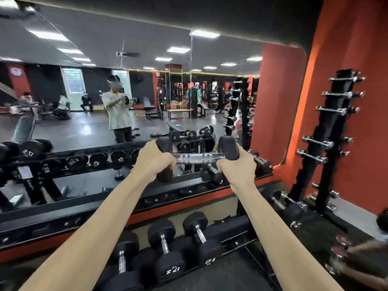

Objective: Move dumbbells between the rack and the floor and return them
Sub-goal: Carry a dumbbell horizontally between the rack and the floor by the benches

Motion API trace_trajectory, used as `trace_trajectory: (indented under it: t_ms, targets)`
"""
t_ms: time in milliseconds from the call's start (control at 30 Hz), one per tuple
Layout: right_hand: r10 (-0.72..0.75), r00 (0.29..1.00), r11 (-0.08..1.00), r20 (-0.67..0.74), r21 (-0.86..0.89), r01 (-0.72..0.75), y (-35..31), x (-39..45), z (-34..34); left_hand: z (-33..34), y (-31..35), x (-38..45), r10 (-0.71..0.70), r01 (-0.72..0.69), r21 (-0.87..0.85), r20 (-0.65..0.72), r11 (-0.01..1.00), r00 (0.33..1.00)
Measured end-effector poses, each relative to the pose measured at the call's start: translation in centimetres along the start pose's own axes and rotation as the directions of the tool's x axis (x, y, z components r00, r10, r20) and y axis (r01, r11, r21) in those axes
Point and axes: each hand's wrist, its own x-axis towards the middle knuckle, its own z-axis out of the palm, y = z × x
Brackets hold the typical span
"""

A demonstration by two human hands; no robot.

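Above the rack and in front of the wall mirror [94, 114], a black hex dumbbell [196, 158] is held up in the air, its long axis running level from left to right, one head toward each side and the knurled chrome handle bare between them. Fingers of the left hand [154, 160] curl round the left head, and the right hand [237, 164] grips the right head the same way, so neither hand is on the handle. Nothing touches the dumbbell but the hands; open air lies under it down to the mirror's lower frame and the dumbbell rack [231, 229] below. On that rack three dumbbells lie side by side with handles pointing away from the person, the two rightmost, marked 17.5 [165, 248] and 12.5 [201, 238], standing near each other, and a bare stretch of rack lies to their right. Further right, a vertical rack [333, 135] of small chrome dumbbells stands against the orange wall [361, 49], well apart from the held one.
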Motion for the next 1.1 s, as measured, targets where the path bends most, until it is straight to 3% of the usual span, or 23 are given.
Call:
trace_trajectory:
  t_ms: [233,600,833,1100]
  targets:
    - [0.045,0.999,0.996,-0.015,-0.076,-0.046,7.3,12.9,7.3,5.6,-4.5,16.0,-0.065,0.066,-0.017,0.047,0.998,0.997]
    - [0.278,0.960,0.957,0.036,-0.098,-0.274,20.8,29.8,18.0,13.7,-12.1,37.2,-0.214,0.211,0.046,0.089,0.976,0.973]
    - [0.427,0.904,0.899,0.025,-0.121,-0.421,26.8,35.0,22.6,17.1,-16.5,45.9,-0.292,0.272,0.159,0.120,0.949,0.949]
    - [0.546,0.828,0.799,-0.129,-0.215,-0.561,32.0,36.6,28.1,19.3,-21.6,54.6,-0.342,0.250,0.310,0.292,0.917,0.893]
